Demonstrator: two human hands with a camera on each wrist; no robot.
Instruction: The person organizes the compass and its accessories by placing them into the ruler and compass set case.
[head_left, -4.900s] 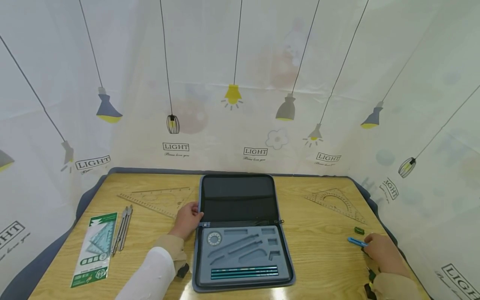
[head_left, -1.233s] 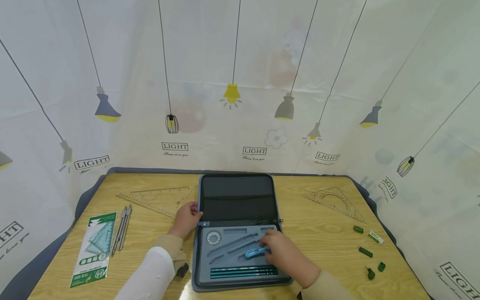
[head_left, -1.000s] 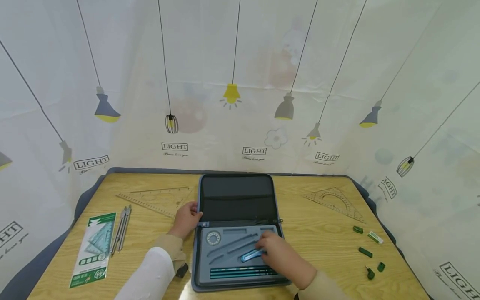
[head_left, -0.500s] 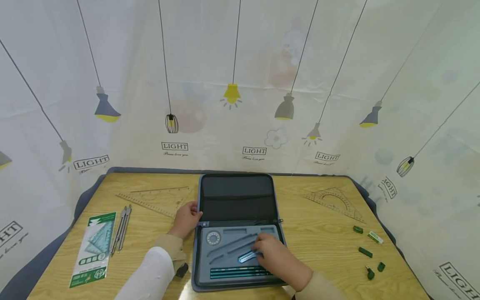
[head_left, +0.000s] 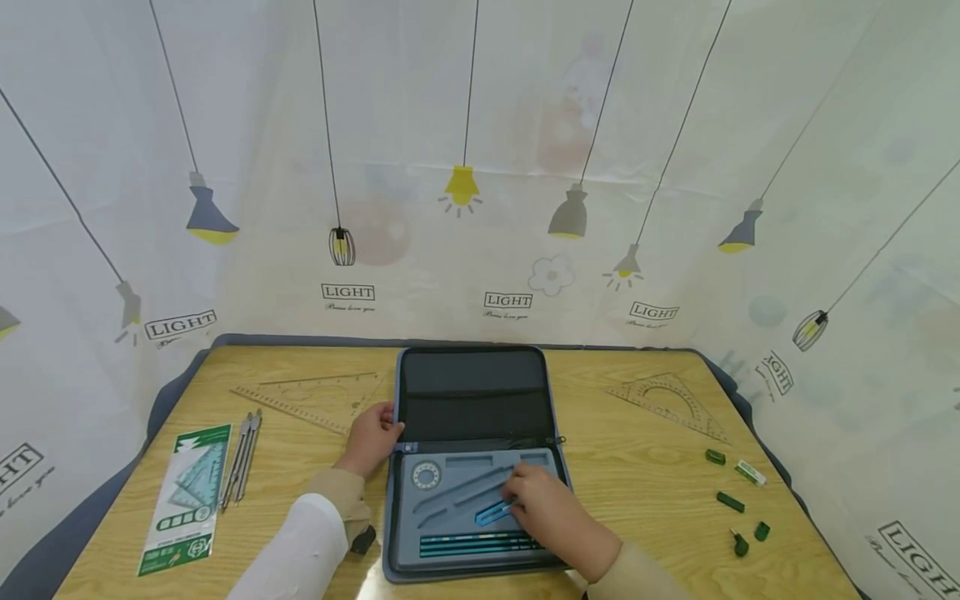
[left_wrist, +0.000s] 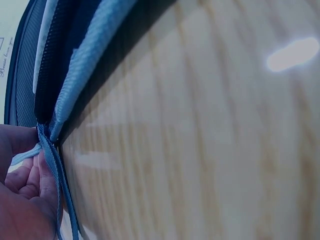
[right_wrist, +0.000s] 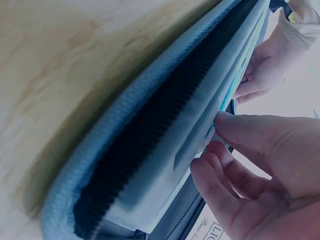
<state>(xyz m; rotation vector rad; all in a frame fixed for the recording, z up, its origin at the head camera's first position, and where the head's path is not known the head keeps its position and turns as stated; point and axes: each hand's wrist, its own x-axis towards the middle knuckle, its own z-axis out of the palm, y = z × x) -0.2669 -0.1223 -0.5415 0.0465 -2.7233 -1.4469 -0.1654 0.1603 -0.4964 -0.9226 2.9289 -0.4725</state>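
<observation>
cutter [head_left: 492,512] at tray [head_left: 411,533], in from near edge, pinched by right hand [head_left: 546,507], seating unclear; left hand [head_left: 372,442] pinches left edge of case [head_left: 472,379]. pencils [head_left: 457,547] seated; green bits [head_left: 731,502] out, near right edge of bench [head_left: 637,517].

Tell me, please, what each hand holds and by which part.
Right hand: slim blue plastic tool, at right end. Left hand: rectangular blue fabric case, at left side.

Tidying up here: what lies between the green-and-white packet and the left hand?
In the head view, two slim silver instruments beside the packet, then bare tabletop to the left hand; a clear set square lies farther back.
</observation>
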